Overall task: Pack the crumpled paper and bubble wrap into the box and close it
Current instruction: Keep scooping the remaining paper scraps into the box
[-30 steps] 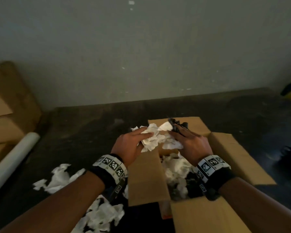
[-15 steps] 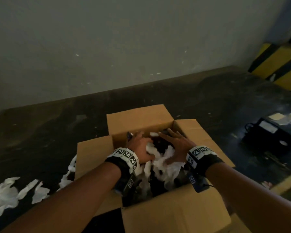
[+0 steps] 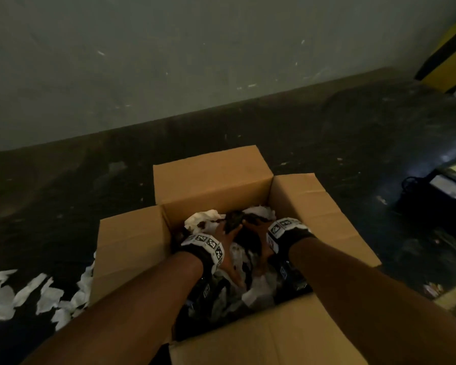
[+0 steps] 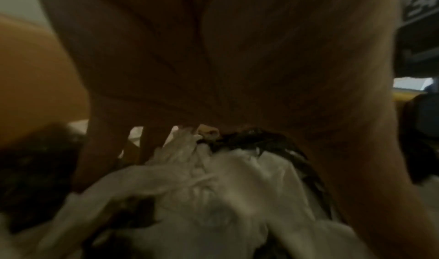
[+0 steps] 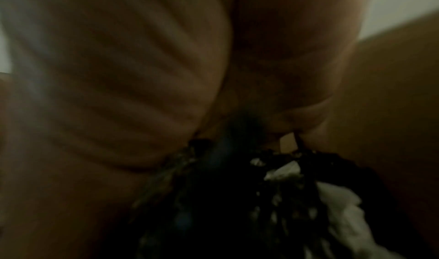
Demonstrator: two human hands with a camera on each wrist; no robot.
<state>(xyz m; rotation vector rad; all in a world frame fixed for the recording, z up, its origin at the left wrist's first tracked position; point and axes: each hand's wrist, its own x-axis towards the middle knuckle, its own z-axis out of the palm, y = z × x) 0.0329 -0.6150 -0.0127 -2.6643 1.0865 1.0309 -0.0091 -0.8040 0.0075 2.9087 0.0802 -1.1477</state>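
Observation:
An open cardboard box [image 3: 211, 177] stands on the dark floor with all its flaps spread outward. It holds white crumpled paper [image 3: 203, 219] mixed with dark bubble wrap [image 3: 233, 219]. Both hands are down inside it, side by side. My left hand [image 3: 228, 241] presses flat on the paper, and the left wrist view shows its fingers [image 4: 106, 150] straight over the white crumpled paper [image 4: 213, 188]. My right hand [image 3: 257, 233] presses palm-down on the dark wrap, which fills the right wrist view as dark bubble wrap [image 5: 225, 197]. Neither hand grips anything.
Several loose pieces of white paper [image 3: 0, 299] lie on the floor left of the box. A black device [image 3: 437, 198] sits on the floor at the right. A yellow and black object [image 3: 450, 61] stands at the far right against the grey wall.
A second ago both hands held a wad of paper and wrap above the box. They have since lowered it in and now press it down, deeper than half a second ago.

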